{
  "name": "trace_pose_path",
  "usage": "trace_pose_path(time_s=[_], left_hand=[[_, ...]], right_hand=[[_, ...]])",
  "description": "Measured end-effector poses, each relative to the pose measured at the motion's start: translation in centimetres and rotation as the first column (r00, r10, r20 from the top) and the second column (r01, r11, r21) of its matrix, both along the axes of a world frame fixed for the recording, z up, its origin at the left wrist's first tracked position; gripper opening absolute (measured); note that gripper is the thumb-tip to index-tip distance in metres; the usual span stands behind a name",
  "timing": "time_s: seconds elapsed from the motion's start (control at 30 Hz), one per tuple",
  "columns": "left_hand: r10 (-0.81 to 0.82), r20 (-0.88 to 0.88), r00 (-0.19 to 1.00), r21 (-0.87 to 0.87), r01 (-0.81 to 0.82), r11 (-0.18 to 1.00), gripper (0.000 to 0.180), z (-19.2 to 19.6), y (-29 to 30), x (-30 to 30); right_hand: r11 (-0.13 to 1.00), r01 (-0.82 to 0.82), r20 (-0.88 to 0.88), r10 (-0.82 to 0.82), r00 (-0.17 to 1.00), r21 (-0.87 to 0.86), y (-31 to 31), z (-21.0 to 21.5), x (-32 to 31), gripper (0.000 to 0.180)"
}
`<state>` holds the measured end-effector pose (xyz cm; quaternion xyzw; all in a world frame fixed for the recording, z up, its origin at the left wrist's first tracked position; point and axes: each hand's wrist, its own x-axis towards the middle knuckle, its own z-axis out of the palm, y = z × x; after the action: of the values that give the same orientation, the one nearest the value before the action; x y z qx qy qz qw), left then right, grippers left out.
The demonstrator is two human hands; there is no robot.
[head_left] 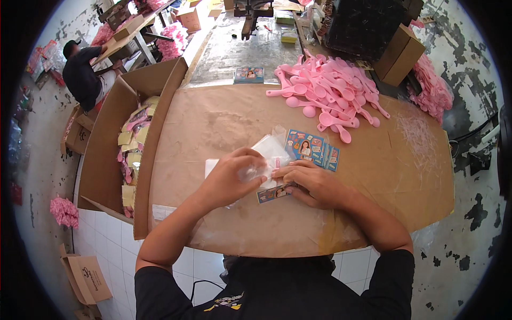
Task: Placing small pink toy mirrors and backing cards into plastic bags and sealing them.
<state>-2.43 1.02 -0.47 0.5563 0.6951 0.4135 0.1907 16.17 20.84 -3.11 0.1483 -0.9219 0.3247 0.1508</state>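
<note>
Inspection ran left to right. At the far left stood an open cardboard box (109, 154) holding pink and yellow packed items, set against the edge of the counter (224, 114), which was covered in brown paper.

My left hand (232, 178) lay near the counter's middle, fingers curled down over a clear plastic bag (269, 152). That grip was closed on the bag's near end, pinching the film against the counter. I judged the bag very light, limp and slippery, apt to crumple or slide, so best taken at its mouth edge with the fingertips and not by the middle.

My right hand (314, 184) lay just beside the left, fingers nearly touching it, pressed flat on a small printed card (274, 193) that showed beneath both hands. I could not tell whether the right grip was closed on the card or only resting on it. The card looked thin and fairly stiff, safest held by its edges.

A fanned stack of similar printed cards (312, 149) lay just beyond the right hand, touching the bag. Farther right and back, a heap of pink plastic spoons (330, 93) lay well apart from both hands.
</note>
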Motion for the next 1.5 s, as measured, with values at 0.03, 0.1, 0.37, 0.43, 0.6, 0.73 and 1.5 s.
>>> trace_pose_path(time_s=[0.03,0.1,0.37,0.43,0.6,0.73,1.5], left_hand=[[-0.018,-0.049,0.999,0.025,0.02,0.999,0.024,-0.4,-0.1,0.1],[-0.036,-0.099,0.994,0.052,0.041,0.998,0.02,-0.8,-0.1,-0.2],[-0.041,0.585,0.81,0.343,-0.201,0.918,0.009,0.0,-0.9,-0.8],[-0.087,0.574,0.814,0.375,-0.167,0.912,0.011,0.2,-1.3,-0.8],[-0.05,0.575,0.817,0.149,-0.045,0.988,0.037,1.3,-0.8,0.3],[-0.059,0.616,0.786,0.102,-0.006,0.995,0.044,0.6,-0.5,0.7],[-0.015,0.338,0.941,-0.091,0.048,0.995,0.051,1.2,-0.5,3.1]], right_hand=[[1.0,-0.009,-0.002,0.009,1.0,-0.005,0.0,-0.1,0.0,0.025],[1.0,-0.018,-0.004,0.018,1.0,-0.008,0.0,-0.2,-0.1,0.026],[0.997,0.049,-0.143,-0.056,0.988,-0.053,0.4,0.7,0.5,0.028],[0.959,0.189,-0.066,-0.207,0.976,-0.209,0.6,0.7,0.9,0.029],[0.543,0.356,0.184,-0.345,0.92,-0.76,0.4,0.8,0.1,0.034],[0.512,0.32,0.171,-0.317,0.933,-0.797,0.2,0.9,0.1,0.04],[0.653,0.288,0.042,-0.365,0.93,-0.7,-0.9,0.5,0.8,0.026]])
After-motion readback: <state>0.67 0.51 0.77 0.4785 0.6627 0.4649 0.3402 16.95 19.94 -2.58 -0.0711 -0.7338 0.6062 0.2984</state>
